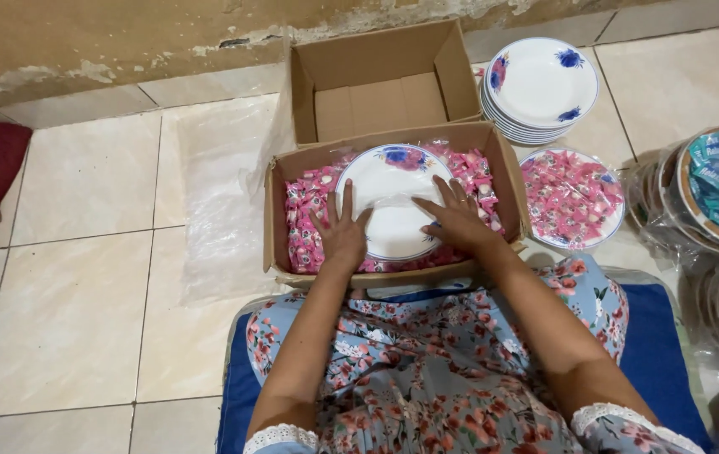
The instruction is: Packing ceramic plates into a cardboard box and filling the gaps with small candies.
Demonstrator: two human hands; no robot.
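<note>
A white plate with blue flowers [389, 189] lies in a cardboard box [275, 219] on a bed of small pink wrapped packets [305, 210]. My left hand [341, 231] rests flat on the plate's left rim, fingers spread. My right hand [458, 217] lies flat on the plate's right side, fingers spread over the rim and some clear plastic film on the plate. Neither hand grips anything.
An empty cardboard box [376, 84] stands behind the filled one. A stack of white flowered plates [540, 88] sits at back right, a wrapped plate of pink packets [571, 197] below it, wrapped plates of blue packets [716, 189] at far right. Clear plastic sheet [221, 193] lies left.
</note>
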